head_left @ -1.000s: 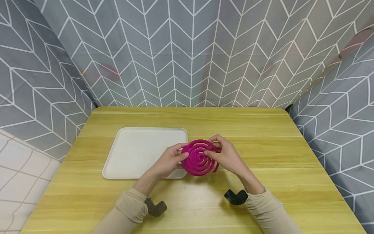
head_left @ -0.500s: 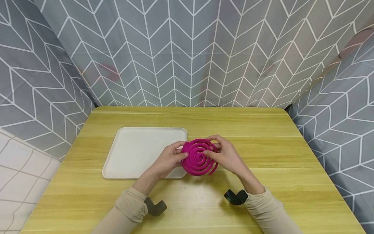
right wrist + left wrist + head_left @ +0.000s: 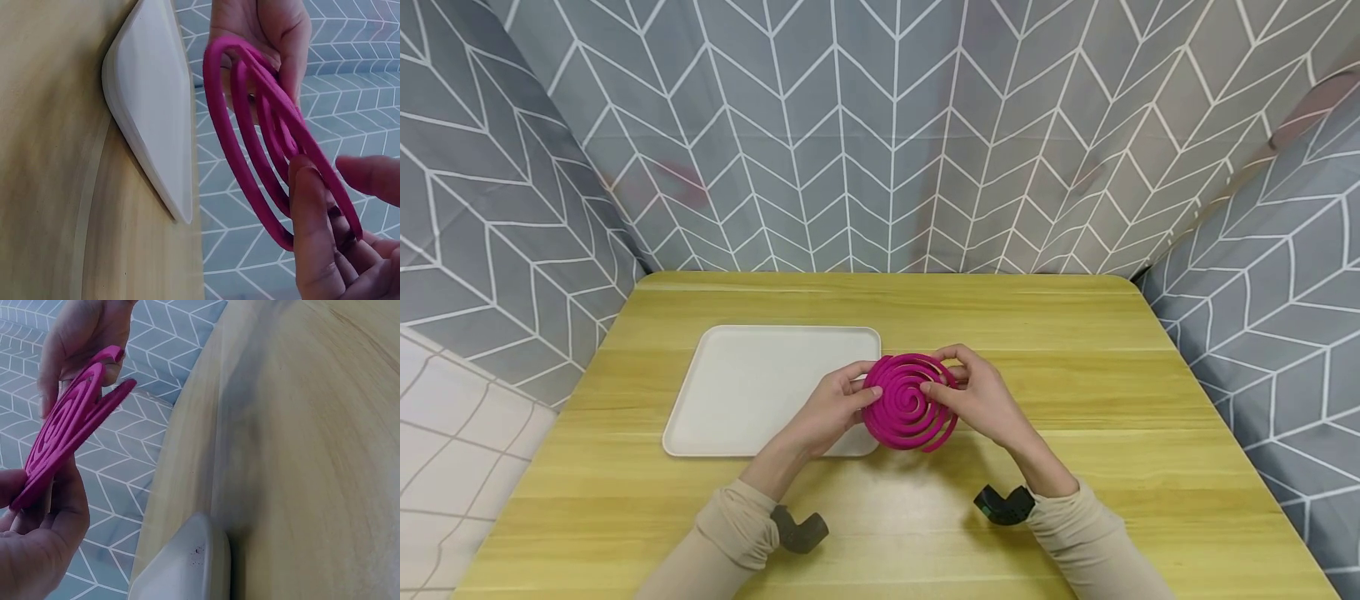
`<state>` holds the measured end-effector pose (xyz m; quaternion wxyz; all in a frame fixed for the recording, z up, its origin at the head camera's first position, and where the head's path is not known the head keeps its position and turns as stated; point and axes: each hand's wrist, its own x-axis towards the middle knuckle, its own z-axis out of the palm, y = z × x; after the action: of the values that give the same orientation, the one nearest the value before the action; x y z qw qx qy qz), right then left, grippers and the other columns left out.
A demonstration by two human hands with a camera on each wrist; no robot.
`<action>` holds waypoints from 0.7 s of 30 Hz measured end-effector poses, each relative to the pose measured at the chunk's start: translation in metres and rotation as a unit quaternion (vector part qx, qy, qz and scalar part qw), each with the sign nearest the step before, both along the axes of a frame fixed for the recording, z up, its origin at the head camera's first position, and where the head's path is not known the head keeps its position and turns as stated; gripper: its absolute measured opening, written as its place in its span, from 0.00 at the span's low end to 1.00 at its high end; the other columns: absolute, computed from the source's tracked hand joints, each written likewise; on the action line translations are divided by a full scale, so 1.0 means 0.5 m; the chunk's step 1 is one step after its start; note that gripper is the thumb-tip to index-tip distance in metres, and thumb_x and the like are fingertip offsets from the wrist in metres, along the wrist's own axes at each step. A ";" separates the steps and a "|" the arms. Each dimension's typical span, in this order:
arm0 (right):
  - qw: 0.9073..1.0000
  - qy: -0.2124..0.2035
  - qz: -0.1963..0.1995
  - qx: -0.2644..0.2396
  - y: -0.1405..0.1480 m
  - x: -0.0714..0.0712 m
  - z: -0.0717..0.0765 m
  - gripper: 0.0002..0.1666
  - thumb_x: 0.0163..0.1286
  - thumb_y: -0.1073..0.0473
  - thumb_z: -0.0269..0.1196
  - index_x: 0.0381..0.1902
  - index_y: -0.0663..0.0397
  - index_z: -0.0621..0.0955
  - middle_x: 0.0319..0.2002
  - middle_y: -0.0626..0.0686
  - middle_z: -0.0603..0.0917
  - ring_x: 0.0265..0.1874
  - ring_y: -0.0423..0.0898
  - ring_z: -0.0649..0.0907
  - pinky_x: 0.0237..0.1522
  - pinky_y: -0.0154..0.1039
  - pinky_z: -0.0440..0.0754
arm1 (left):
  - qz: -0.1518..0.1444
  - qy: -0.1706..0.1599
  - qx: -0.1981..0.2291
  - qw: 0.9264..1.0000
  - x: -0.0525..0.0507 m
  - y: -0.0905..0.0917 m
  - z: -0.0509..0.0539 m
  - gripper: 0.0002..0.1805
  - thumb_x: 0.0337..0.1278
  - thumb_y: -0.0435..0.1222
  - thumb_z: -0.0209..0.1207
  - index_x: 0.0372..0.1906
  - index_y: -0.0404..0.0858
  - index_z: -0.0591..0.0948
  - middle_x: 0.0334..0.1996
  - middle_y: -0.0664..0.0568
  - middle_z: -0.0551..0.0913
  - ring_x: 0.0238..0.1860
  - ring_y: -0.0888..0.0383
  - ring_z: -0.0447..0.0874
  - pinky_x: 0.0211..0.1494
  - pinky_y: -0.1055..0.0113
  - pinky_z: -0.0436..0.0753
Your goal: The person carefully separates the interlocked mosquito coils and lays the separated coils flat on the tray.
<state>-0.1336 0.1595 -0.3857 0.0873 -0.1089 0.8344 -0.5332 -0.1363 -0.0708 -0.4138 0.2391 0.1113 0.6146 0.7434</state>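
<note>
A magenta mosquito coil (image 3: pixel 907 402) is held up between both hands over the table, beside the tray's right end. Its flat spiral faces the head camera. My left hand (image 3: pixel 829 408) grips the left rim, thumb in front and fingers behind. The thumb of my right hand (image 3: pixel 981 398) lies over the windings right of the centre, with its fingers at the upper right edge. From the right wrist, the windings of the coil (image 3: pixel 232 134) stand apart in depth, and some cross. I cannot tell whether this is one coil or two nested ones.
A white rectangular tray (image 3: pixel 760 392) lies on the wooden table (image 3: pixel 1037 308), left of the coil and partly behind the left hand. Black wrist cameras hang from both sleeves. A grey patterned curtain (image 3: pixel 865 133) rises behind the table.
The coil's loose lower end has swung from the right side toward the bottom, moving left along the rim. The left hand has shifted very slightly up and left; the right hand has hardly moved.
</note>
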 end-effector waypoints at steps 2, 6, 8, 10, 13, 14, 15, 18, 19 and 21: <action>1.000 0.000 0.002 0.007 -0.001 0.000 0.000 0.26 0.63 0.57 0.69 0.56 0.56 0.75 0.29 0.57 0.85 0.25 0.43 0.84 0.27 0.36 0.84 | -0.002 0.005 -0.003 1.000 0.000 -0.001 -0.001 0.23 0.72 0.28 0.47 0.68 0.29 0.65 0.40 0.55 0.85 0.37 0.66 0.85 0.41 0.72 0.85; 1.000 0.007 0.006 0.019 0.000 0.001 -0.002 0.26 0.62 0.57 0.69 0.57 0.55 0.76 0.26 0.54 0.84 0.24 0.42 0.83 0.26 0.34 0.83 | -0.004 0.008 -0.007 1.000 0.001 0.000 -0.002 0.23 0.73 0.30 0.46 0.69 0.31 0.65 0.38 0.56 0.86 0.36 0.66 0.85 0.40 0.73 0.85; 1.000 0.011 0.004 0.017 -0.001 0.000 -0.004 0.26 0.63 0.57 0.69 0.57 0.56 0.76 0.26 0.55 0.84 0.24 0.41 0.83 0.26 0.34 0.82 | -0.002 0.008 -0.009 1.000 0.000 0.000 -0.003 0.23 0.74 0.30 0.45 0.70 0.32 0.64 0.38 0.56 0.86 0.36 0.66 0.84 0.41 0.73 0.84; 1.000 0.009 -0.002 0.014 -0.002 -0.001 -0.005 0.25 0.63 0.58 0.68 0.56 0.57 0.76 0.26 0.56 0.85 0.24 0.41 0.83 0.26 0.34 0.83 | -0.004 0.008 -0.010 1.000 0.000 0.000 -0.003 0.24 0.73 0.30 0.46 0.71 0.34 0.64 0.38 0.56 0.85 0.37 0.66 0.84 0.42 0.72 0.84; 1.000 0.007 -0.010 0.011 -0.003 -0.003 -0.007 0.24 0.63 0.59 0.68 0.55 0.58 0.75 0.26 0.55 0.85 0.23 0.41 0.84 0.26 0.34 0.83 | -0.007 0.001 -0.007 1.000 -0.001 0.000 -0.002 0.24 0.74 0.30 0.45 0.71 0.36 0.63 0.41 0.54 0.84 0.38 0.65 0.84 0.41 0.70 0.85; 1.000 0.007 -0.012 0.012 -0.003 -0.004 -0.006 0.24 0.63 0.59 0.68 0.55 0.58 0.75 0.26 0.55 0.85 0.23 0.41 0.84 0.26 0.34 0.83 | -0.010 -0.001 -0.004 1.000 -0.001 0.000 -0.001 0.24 0.74 0.31 0.44 0.71 0.36 0.63 0.42 0.53 0.84 0.38 0.65 0.84 0.41 0.69 0.85; 1.000 0.006 -0.015 0.012 -0.004 -0.004 -0.006 0.25 0.62 0.59 0.69 0.55 0.57 0.75 0.26 0.54 0.84 0.23 0.40 0.83 0.26 0.35 0.83 | -0.013 -0.004 -0.002 1.000 -0.001 0.000 0.000 0.24 0.75 0.31 0.43 0.72 0.36 0.63 0.43 0.53 0.84 0.38 0.64 0.84 0.41 0.68 0.86; 1.000 0.005 -0.013 0.013 -0.003 -0.003 -0.005 0.27 0.61 0.58 0.70 0.56 0.55 0.75 0.27 0.54 0.83 0.24 0.40 0.83 0.26 0.35 0.83 | -0.023 -0.009 0.002 1.000 -0.001 -0.001 0.000 0.24 0.76 0.33 0.40 0.72 0.36 0.61 0.43 0.53 0.83 0.37 0.64 0.84 0.39 0.68 0.86; 1.000 0.006 -0.012 0.014 -0.003 -0.003 -0.005 0.28 0.60 0.58 0.70 0.57 0.55 0.75 0.27 0.54 0.84 0.25 0.40 0.83 0.27 0.35 0.83 | -0.025 -0.010 0.001 1.000 0.000 -0.001 0.001 0.24 0.77 0.33 0.40 0.72 0.36 0.61 0.43 0.53 0.83 0.37 0.64 0.84 0.39 0.68 0.86; 1.000 0.007 -0.007 0.013 -0.004 -0.002 -0.005 0.28 0.60 0.58 0.70 0.58 0.54 0.75 0.30 0.56 0.85 0.27 0.41 0.84 0.28 0.35 0.84 | -0.029 -0.008 -0.002 1.000 0.000 -0.002 0.001 0.24 0.77 0.34 0.40 0.73 0.35 0.60 0.43 0.53 0.83 0.36 0.64 0.84 0.39 0.69 0.85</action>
<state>-0.1348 0.1576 -0.3882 0.0788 -0.1053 0.8427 -0.5220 -0.1366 -0.0717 -0.4132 0.2659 0.1222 0.6109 0.7356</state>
